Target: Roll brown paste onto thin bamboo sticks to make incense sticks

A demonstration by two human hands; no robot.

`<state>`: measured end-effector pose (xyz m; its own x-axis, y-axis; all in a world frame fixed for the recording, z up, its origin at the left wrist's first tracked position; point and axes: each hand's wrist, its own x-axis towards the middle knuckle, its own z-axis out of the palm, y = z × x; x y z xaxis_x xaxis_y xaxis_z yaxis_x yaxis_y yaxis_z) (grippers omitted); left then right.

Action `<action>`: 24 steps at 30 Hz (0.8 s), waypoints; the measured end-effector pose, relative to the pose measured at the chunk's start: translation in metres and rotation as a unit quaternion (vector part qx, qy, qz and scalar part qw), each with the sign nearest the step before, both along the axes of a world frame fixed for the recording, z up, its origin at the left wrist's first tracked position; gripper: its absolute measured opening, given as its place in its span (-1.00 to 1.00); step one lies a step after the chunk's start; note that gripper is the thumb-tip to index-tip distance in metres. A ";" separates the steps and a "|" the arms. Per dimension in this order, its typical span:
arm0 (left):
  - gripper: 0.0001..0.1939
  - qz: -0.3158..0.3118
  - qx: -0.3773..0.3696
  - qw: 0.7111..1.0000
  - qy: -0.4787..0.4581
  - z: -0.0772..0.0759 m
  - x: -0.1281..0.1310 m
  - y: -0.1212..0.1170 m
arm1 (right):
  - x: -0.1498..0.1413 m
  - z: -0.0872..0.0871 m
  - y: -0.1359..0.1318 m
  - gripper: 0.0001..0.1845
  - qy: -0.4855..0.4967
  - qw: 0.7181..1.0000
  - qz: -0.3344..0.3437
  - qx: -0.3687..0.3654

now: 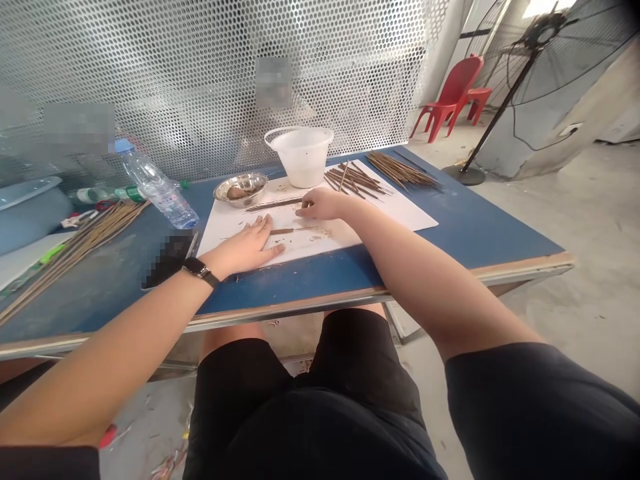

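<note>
My left hand (245, 247) lies flat on a white board (400, 217), its fingers spread. A short brown roll with a thin end (281, 231) lies by its fingertips. My right hand (323, 203) is closed, with fingertips pinched low over the board; what they hold, if anything, I cannot make out. Just past it lies a long brown strip (273, 205). Small brown crumbs are scattered around both hands. Behind them stand a shiny metal bowl (250, 181) with a brown lump (237, 193) inside and a white plastic bucket (305, 157).
Brown-coated sticks (356, 179) lie on the board's right, and another bundle (403, 170) sits farther right. A tilted water bottle (160, 190), a phone (170, 259), long thin sticks (90, 240) and a blue basin (30, 210) are at left. A perforated metal panel (200, 80) rises behind.
</note>
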<state>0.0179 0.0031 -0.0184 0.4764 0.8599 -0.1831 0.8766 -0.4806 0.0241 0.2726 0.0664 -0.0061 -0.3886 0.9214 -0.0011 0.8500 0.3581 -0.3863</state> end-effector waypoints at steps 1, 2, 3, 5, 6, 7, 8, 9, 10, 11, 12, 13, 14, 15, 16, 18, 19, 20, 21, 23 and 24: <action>0.14 0.002 -0.007 1.000 -0.002 0.001 0.002 0.001 | 0.000 0.000 0.001 -0.60 0.003 1.000 0.000 -0.004; 0.15 0.004 -0.012 1.000 -0.005 0.002 0.002 0.000 | 0.001 -0.001 0.002 -0.60 0.007 1.000 -0.001 -0.007; 0.15 0.007 -0.017 1.000 -0.006 0.004 0.002 -0.004 | 0.001 -0.001 0.002 -0.60 0.011 1.000 0.000 -0.008; 0.17 0.012 -0.024 1.000 -0.004 0.006 0.000 -0.019 | 0.001 -0.001 0.003 -0.61 0.014 1.000 0.002 -0.008; 0.18 0.011 -0.024 1.000 -0.002 0.006 -0.002 -0.029 | 0.000 -0.001 0.003 -0.62 0.011 1.000 0.003 -0.007; 0.19 0.010 -0.023 1.000 0.001 0.007 -0.004 -0.039 | 0.000 -0.001 0.003 -0.63 0.008 1.000 0.004 -0.005; 0.20 0.008 -0.020 1.000 0.002 0.008 -0.006 -0.050 | -0.001 -0.001 0.003 -0.64 0.004 1.000 0.005 -0.004; 0.21 0.002 -0.016 1.000 0.003 0.008 -0.008 -0.061 | -0.002 -0.001 0.002 -0.64 0.000 1.000 0.006 -0.004; 0.22 -0.002 -0.011 1.000 0.001 0.008 -0.010 -0.070 | -0.002 0.000 0.002 -0.63 -0.004 1.000 0.006 -0.004; 0.22 -0.006 -0.009 1.000 -0.001 0.007 -0.012 -0.077 | -0.003 0.000 0.001 -0.63 -0.008 1.000 0.007 -0.004; 0.21 -0.010 -0.007 1.000 -0.002 0.006 -0.013 -0.082 | -0.003 0.000 0.001 -0.64 -0.010 1.000 0.006 -0.003; 0.21 -0.012 -0.005 1.000 -0.004 0.005 -0.014 -0.084 | -0.004 0.000 0.001 -0.64 -0.012 1.000 0.005 -0.002; 0.21 -0.014 -0.003 1.000 -0.005 0.004 -0.014 -0.084 | -0.004 0.000 0.002 -0.64 -0.013 1.000 0.002 0.000; 0.21 -0.015 -0.002 1.000 -0.005 0.003 -0.014 -0.082 | -0.004 -0.001 0.002 -0.65 -0.011 1.000 0.000 0.001; 0.20 -0.014 -0.001 1.000 -0.006 0.002 -0.012 -0.077 | -0.004 -0.001 0.003 -0.65 -0.008 1.000 -0.002 0.001; 0.21 -0.014 0.000 1.000 -0.008 0.000 -0.006 -0.063 | -0.003 -0.002 0.004 -0.66 0.001 1.000 -0.003 0.000; 0.21 -0.014 0.000 1.000 -0.010 -0.001 -0.001 -0.054 | -0.003 -0.003 0.005 -0.66 0.003 1.000 -0.003 -0.002; 0.22 -0.016 0.003 1.000 -0.011 -0.001 0.004 -0.044 | -0.002 -0.003 0.005 -0.66 0.004 1.000 -0.001 -0.003; 0.22 -0.017 0.008 1.000 -0.013 -0.001 0.009 -0.035 | -0.002 -0.003 0.006 -0.65 0.004 1.000 0.000 -0.004; 0.20 -0.012 0.000 1.000 -0.013 -0.001 0.018 -0.019 | -0.002 -0.003 0.006 -0.64 0.000 1.000 0.003 -0.001; 0.20 -0.008 -0.006 1.000 -0.011 -0.001 0.021 -0.012 | -0.001 -0.003 0.005 -0.63 -0.001 1.000 0.004 0.000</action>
